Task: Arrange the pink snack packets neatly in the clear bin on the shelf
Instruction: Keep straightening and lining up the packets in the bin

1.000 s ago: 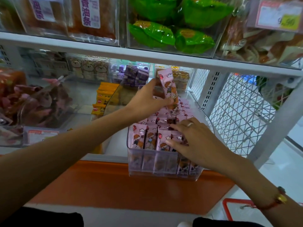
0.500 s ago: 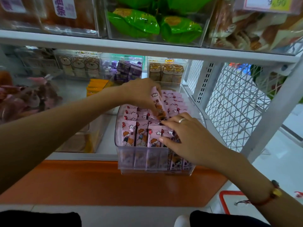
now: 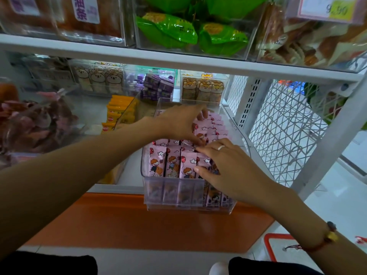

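Pink snack packets [image 3: 172, 164] stand upright in rows inside the clear bin [image 3: 241, 135], which sits at the front edge of the lower shelf [image 3: 111, 188], above an orange band. Nearest, the right hand [image 3: 228, 167] lies over the front right rows with fingers nearly straight and spread, fingertips pressing the packet tops, thumb against a front packet; it grips nothing. A ring shows on one finger and a beaded bracelet [image 3: 330, 234] on the wrist. Just beyond it, the left hand [image 3: 179, 124] reaches across the middle rows, its fingers bent down among the packets; whether they pinch one I cannot tell, since the fingertips are hidden. Farther back the rows look even. To the left sit orange packets [image 3: 117, 111], and at the far side purple boxes [image 3: 157, 87]; green bags [image 3: 190, 30] fill a bin on the shelf above.

These packets look light, soft-sided and slick, likely to lean or slide against each other. Taking one by its crimped top edge, between thumb and forefinger, seems best; squeezing the middle could crush the contents.
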Motion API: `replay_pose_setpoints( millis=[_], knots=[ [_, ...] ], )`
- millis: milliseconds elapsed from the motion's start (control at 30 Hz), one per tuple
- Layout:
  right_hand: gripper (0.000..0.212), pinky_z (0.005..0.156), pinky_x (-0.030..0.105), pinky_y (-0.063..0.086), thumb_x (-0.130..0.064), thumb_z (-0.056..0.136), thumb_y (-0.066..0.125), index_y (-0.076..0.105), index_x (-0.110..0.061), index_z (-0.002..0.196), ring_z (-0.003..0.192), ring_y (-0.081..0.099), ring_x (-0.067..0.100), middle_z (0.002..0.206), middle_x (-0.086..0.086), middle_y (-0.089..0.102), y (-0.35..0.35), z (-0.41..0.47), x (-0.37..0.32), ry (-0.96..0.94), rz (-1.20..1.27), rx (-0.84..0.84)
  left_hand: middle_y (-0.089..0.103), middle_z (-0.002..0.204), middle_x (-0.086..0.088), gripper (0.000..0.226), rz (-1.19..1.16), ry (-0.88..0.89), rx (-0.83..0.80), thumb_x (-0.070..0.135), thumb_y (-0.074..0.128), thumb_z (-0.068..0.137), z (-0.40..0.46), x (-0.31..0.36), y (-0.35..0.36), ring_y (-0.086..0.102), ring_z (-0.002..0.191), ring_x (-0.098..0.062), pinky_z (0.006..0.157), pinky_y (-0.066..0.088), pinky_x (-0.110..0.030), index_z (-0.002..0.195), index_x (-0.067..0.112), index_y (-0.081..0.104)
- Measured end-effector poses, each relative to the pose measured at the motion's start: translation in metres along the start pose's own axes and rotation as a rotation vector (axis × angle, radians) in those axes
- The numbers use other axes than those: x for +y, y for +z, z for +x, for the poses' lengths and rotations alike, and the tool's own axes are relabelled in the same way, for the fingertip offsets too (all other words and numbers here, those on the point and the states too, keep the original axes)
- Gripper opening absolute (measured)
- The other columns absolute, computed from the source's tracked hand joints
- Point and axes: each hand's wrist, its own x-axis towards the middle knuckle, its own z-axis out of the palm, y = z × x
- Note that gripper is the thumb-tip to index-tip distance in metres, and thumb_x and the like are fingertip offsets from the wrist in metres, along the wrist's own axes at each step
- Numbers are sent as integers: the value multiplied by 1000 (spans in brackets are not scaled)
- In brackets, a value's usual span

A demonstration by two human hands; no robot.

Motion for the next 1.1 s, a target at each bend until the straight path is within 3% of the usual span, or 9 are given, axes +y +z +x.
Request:
replay_pose_setpoints(
  millis=[133,267,367,467,600,733,867,1000,1100],
  knots=[
    [53,98,32,32,-49,95,42,38,-26,142,122,35,12,130,-2,51,0,-2,-1,21,30,18,64,116,6,43,212,68,35,48,71,80,-7,-8,9,59,100,-13,68,36,-22,116,26,62],
    [49,98,29,33,-53,93,42,40,-29,136,116,43,13,131,0,43,-2,-4,-3,67,73,7,58,123,2,34,185,95,-229,40,52,95,-3,-8,1,55,108,-14,89,44,-33,122,23,64],
    [46,103,30,32,-51,95,39,40,-29,136,123,41,13,138,0,41,-4,-6,-3,57,55,-28,58,117,2,33,31,86,-244,28,55,95,0,-4,-11,51,96,-6,80,39,-17,126,18,60],
    [43,105,32,32,-48,98,34,38,-31,137,127,39,13,141,-3,42,-8,-11,-1,29,51,-51,57,101,12,25,-34,134,-257,28,59,93,-2,-2,-17,47,80,5,66,33,-3,116,19,66],
    [36,100,28,36,-40,100,34,41,-29,133,121,44,10,133,-6,51,-11,-14,-1,-3,45,-11,55,97,13,30,37,118,-467,34,57,93,-3,7,-15,46,84,-1,70,29,-13,116,19,68],
    [33,92,24,37,-37,99,40,48,-29,130,114,49,7,129,-9,54,-11,-15,1,-13,49,48,56,107,11,29,34,108,-516,30,58,94,-1,11,-13,47,91,-1,78,32,-13,118,17,66],
    [38,84,18,35,-43,93,51,56,-32,129,111,49,7,123,-11,60,-12,-15,1,-7,47,118,57,86,19,16,-59,81,-333,26,64,90,-3,8,-10,47,71,11,64,33,1,101,17,71],
    [38,78,19,35,-43,83,68,63,-34,119,96,50,2,115,-11,64,-15,-14,1,43,140,124,58,91,11,17,-172,12,-127,26,60,92,-10,6,-6,51,79,5,69,36,-7,101,14,66],
    [25,71,15,34,-34,82,72,67,-33,107,87,50,-1,112,-13,66,-17,-10,-3,38,161,115,63,97,3,19,-307,-100,78,26,55,95,-16,12,-7,59,88,-9,79,49,-19,106,12,62]
  ],
)
